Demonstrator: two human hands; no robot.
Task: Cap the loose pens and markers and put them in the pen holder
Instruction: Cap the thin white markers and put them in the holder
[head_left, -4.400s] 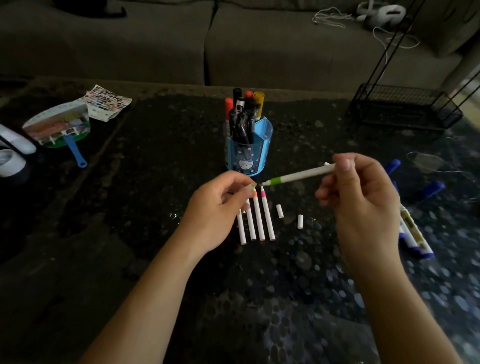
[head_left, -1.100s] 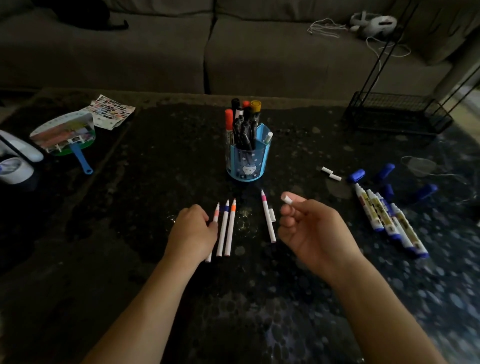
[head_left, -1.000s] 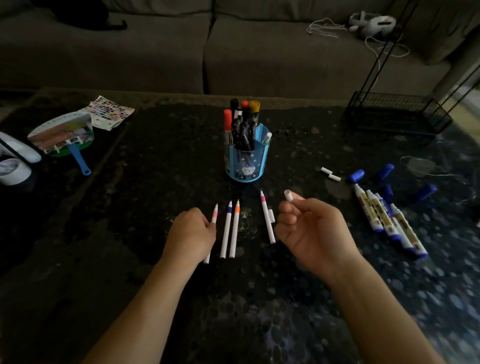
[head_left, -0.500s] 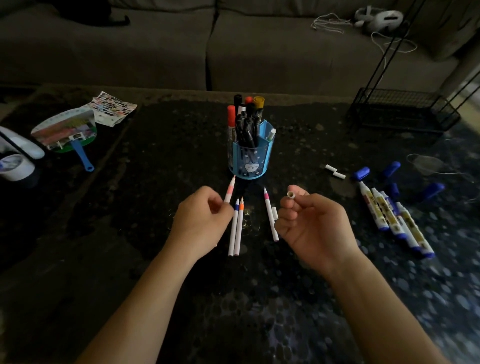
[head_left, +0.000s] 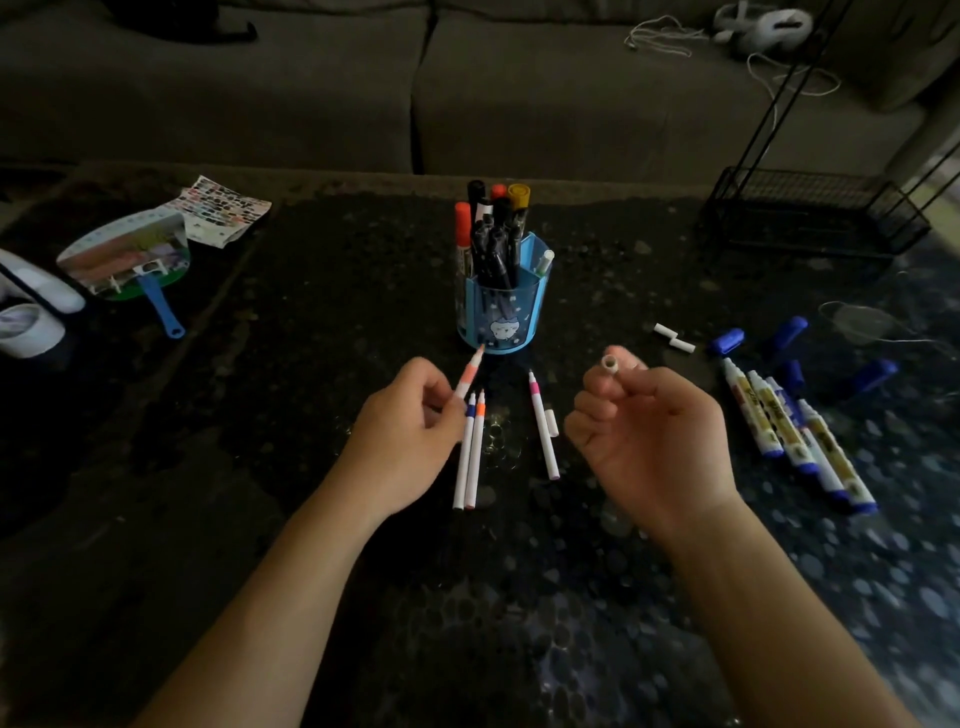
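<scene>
My left hand (head_left: 408, 431) pinches a thin white pen with a salmon band (head_left: 469, 375), its bare tip pointing up toward the blue pen holder (head_left: 501, 317). A small white cap (head_left: 609, 364) sits pinched in the fingertips of my right hand (head_left: 649, 431), open end facing me. Two uncapped thin pens (head_left: 470, 452) lie side by side on the table just right of my left hand. A pink-banded pen (head_left: 543, 423) lies between my hands with a white cap (head_left: 551, 422) beside it. The holder is full of capped markers.
Three uncapped whiteboard markers (head_left: 795, 436) lie at the right with several blue caps (head_left: 789, 332) around them. Two white caps (head_left: 674, 338) lie right of the holder. A hand fan (head_left: 127, 260) and paper sit far left; a black wire rack (head_left: 815, 213) stands back right.
My left hand has picked the salmon-banded pen off the table and raised it. My right hand has turned the white cap so its open end shows. A green pen went into the holder earlier.
</scene>
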